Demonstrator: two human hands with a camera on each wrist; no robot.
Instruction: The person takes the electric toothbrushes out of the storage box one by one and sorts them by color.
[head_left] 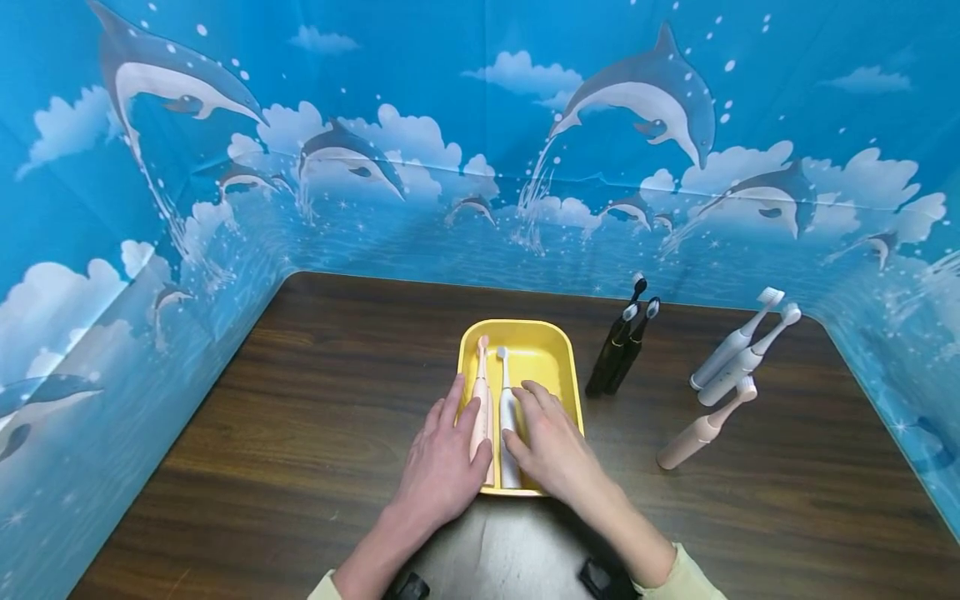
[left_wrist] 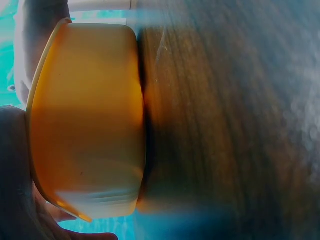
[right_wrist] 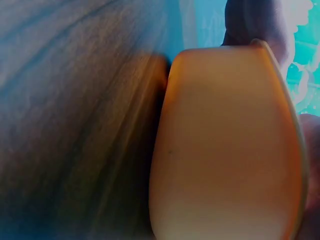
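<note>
A yellow tray (head_left: 551,343) stands on the table with a pink electric toothbrush (head_left: 482,392) and a white electric toothbrush (head_left: 509,450) lying side by side in its left half, heads pointing away. My left hand (head_left: 442,458) reaches over the tray's left rim. Its fingertips and thumb overlap the pink handle. From the near right corner comes my right hand (head_left: 557,446), its thumb on the white handle and its fingers loosely bent beside it. Both wrist views look at the tray's outer side wall (left_wrist: 87,120), and there the toothbrushes are hidden.
Several black electric toothbrushes (head_left: 617,358) stand upright just right of the tray. Farther right are two pale grey-white ones (head_left: 731,375) and a pink one (head_left: 690,442), also upright. A dolphin-print cloth (head_left: 450,225) rises behind and beside the dark wooden table (head_left: 300,400).
</note>
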